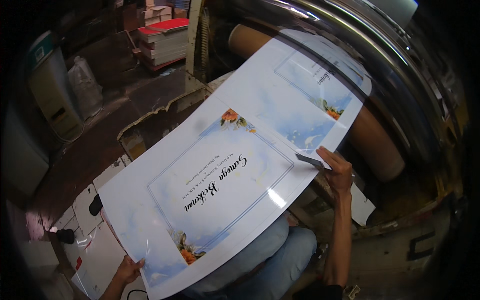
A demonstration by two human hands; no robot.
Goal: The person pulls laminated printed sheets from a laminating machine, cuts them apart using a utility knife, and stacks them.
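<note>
A long, glossy printed sheet (215, 165) with a pale blue pattern, orange flowers and black script slopes across the view, its far end curving up to a shiny metal roller (380, 55). At the near left, my left hand (129, 270) pinches the sheet's edge between thumb and fingers. My right hand (337, 167) is closed at the sheet's right edge, round a dark, pointed blade that looks like a knife (309, 160). The blade lies against the sheet near the line between two printed panels. Its handle is hidden in my fingers.
Brown cardboard-coloured rolls (375, 145) sit below the metal roller. Red-topped stacks of paper or books (162, 42) stand at the far left, near a pale machine (55, 95) and a whitish plastic bag (85, 85). Jeans-covered legs (265, 260) are under the sheet.
</note>
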